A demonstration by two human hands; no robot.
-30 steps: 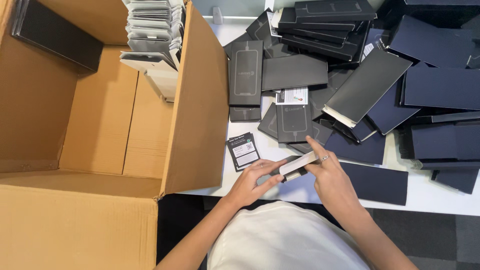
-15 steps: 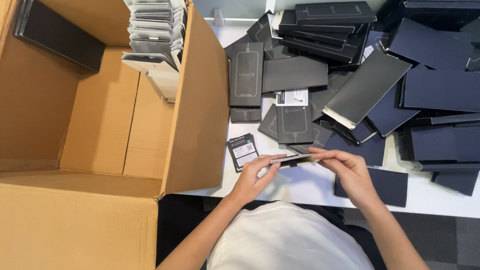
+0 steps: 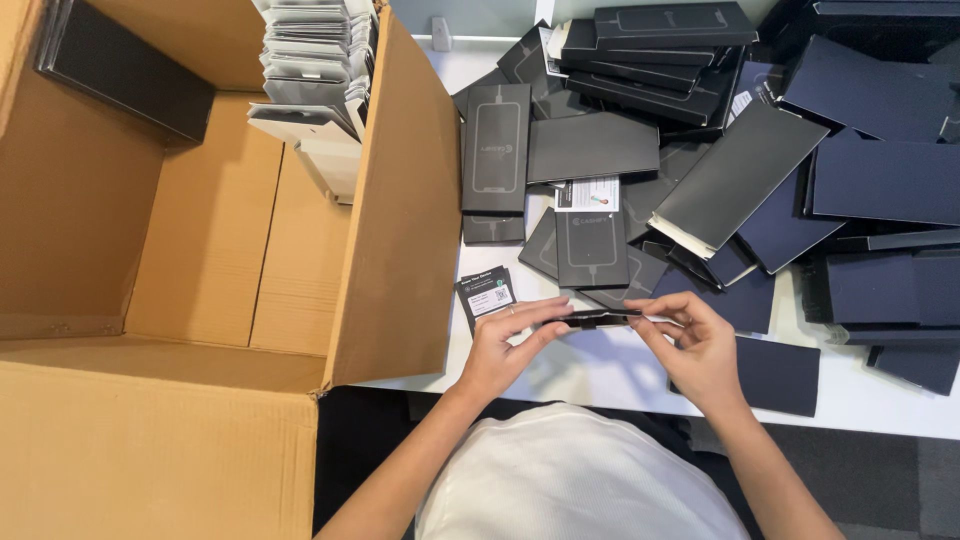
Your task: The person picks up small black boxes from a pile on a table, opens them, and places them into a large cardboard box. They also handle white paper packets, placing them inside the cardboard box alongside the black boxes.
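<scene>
My left hand (image 3: 507, 345) and my right hand (image 3: 697, 347) hold a flat black packaging box (image 3: 600, 319) between them, seen edge-on just above the near edge of the white table (image 3: 590, 370). Each hand pinches one end of it. A small black card with a white label (image 3: 487, 295) lies on the table just left of my left hand. A dark flat sleeve (image 3: 775, 375) lies under and right of my right hand.
A big open cardboard box (image 3: 200, 250) fills the left, with a stack of pale packets (image 3: 320, 70) and a black item (image 3: 120, 65) inside. Several black and dark blue flat boxes (image 3: 740, 170) lie heaped over the table's far and right side.
The held box has turned from a slanted, face-up pose to level and edge-on. My right hand slid from over it to its right end.
</scene>
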